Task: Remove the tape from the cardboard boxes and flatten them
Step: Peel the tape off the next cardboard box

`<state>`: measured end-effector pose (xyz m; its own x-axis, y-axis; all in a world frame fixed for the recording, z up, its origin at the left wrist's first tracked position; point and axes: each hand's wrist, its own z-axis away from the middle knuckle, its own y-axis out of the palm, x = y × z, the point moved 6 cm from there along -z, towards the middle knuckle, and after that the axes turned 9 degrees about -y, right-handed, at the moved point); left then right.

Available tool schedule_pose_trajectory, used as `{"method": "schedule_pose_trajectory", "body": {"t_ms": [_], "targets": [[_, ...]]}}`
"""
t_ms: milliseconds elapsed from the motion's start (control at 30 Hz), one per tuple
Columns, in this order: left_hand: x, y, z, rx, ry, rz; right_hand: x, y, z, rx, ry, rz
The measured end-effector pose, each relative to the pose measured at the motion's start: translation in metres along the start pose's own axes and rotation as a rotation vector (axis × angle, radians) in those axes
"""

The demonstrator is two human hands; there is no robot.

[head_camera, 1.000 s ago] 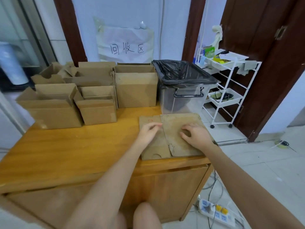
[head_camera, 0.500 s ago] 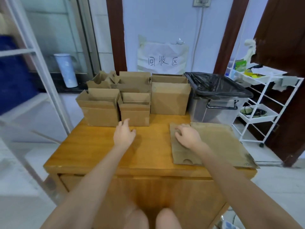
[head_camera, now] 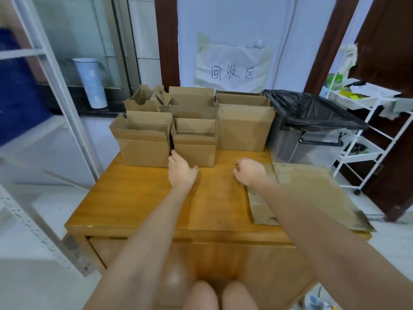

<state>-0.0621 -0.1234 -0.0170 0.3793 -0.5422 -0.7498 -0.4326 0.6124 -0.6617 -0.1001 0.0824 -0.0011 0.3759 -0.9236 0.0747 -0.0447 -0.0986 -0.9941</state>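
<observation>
Left hand (head_camera: 181,170): over the desk at about 11 o'clock of the desk's middle, fingers straight and relaxed, grip wide and holding nothing; the fingertips are at the lower front corner of the small open brown cardboard box (head_camera: 194,143), contact not clear.
Right hand (head_camera: 249,170): at 1 o'clock, fingers loosely curled, grip holding nothing, at the left edge of the flattened brown cardboard sheet (head_camera: 312,193).
Flattened sheet: lies flat on the desk at 3 o'clock, its right edge hanging past the desk's edge.
Open boxes: five brown cardboard boxes grouped at 12 o'clock, flaps up; the wide one (head_camera: 143,142) is just left of the small box, the tall one (head_camera: 243,124) just right.
Desk: yellow-brown wooden desk (head_camera: 138,198).
Bin: clear plastic bin with a black liner bag (head_camera: 312,128), at 2 o'clock, beside the tall box.
Wall: white paper sign with handwriting (head_camera: 232,68), above the boxes.
</observation>
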Motion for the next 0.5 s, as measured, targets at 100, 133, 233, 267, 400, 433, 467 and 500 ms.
{"method": "schedule_pose_trajectory", "body": {"t_ms": [100, 133, 233, 267, 400, 433, 467, 500], "targets": [[-0.004, -0.001, -0.002, -0.121, 0.005, -0.028, 0.002, 0.0, -0.005, -0.001, 0.004, -0.007], [-0.005, -0.001, -0.001, -0.148, 0.012, -0.047, 0.004, 0.0, -0.007, -0.008, -0.002, -0.001], [-0.003, 0.004, -0.003, -0.141, -0.005, 0.003, 0.01, -0.001, -0.011, -0.039, -0.026, 0.063], [-0.002, 0.006, -0.005, -0.126, -0.021, 0.052, 0.012, -0.001, -0.012, -0.047, -0.029, 0.079], [0.004, 0.017, -0.018, -0.034, -0.05, 0.304, 0.011, 0.001, -0.016, -0.056, 0.003, 0.01], [0.004, 0.021, -0.019, -0.009, -0.051, 0.343, 0.011, 0.002, -0.017, -0.052, 0.01, -0.006], [0.003, 0.023, -0.02, 0.0, -0.042, 0.348, 0.011, 0.002, -0.018, -0.049, 0.013, -0.011], [0.001, 0.024, -0.02, -0.005, -0.027, 0.328, 0.01, 0.002, -0.018, -0.047, 0.014, -0.01]]}}
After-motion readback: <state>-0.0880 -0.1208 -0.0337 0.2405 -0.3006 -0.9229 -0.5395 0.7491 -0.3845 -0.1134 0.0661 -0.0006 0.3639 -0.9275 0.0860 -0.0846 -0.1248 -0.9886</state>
